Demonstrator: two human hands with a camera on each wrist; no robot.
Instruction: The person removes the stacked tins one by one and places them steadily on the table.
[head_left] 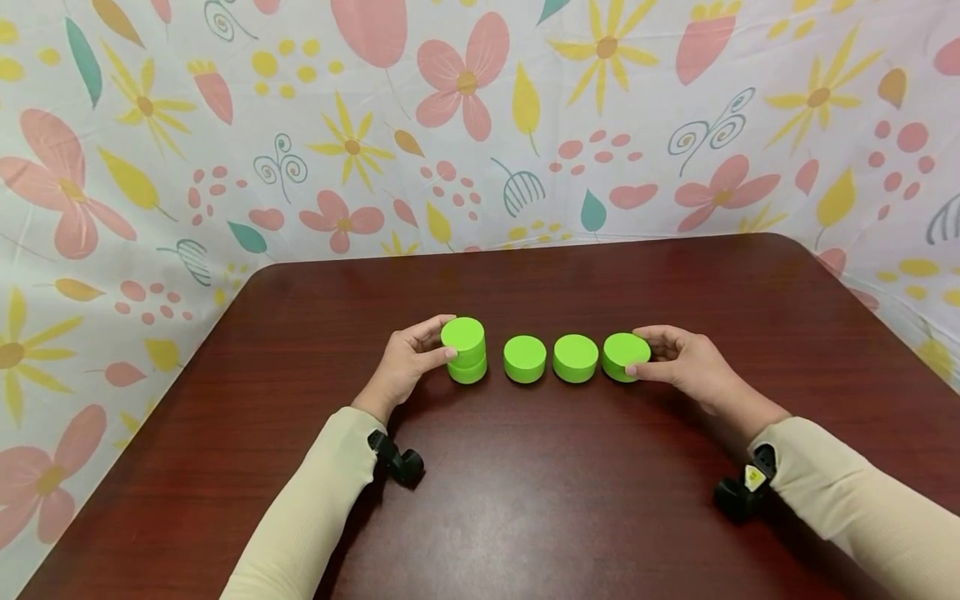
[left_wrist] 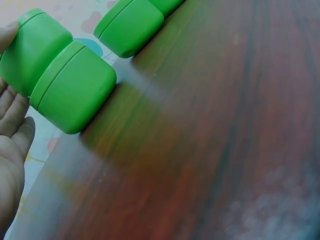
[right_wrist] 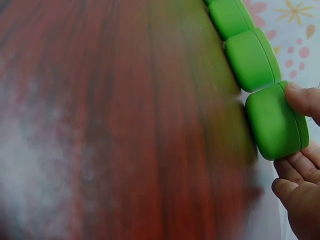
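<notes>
In the head view, my left hand grips a small round green lidded jar between thumb and fingers. It rests on top of a second green jar, which stands on the table. The left wrist view shows the upper jar meeting the lid of the lower one. At the right end of the row, my right hand pinches another green jar, thumb at the near side. Seen from the right wrist, that jar sits upright on the tabletop, with a thin lid seam.
Between my hands stand two more green jars, one left and one right, lined up with small gaps. The dark reddish wooden table ends at the back against a flower-patterned cloth.
</notes>
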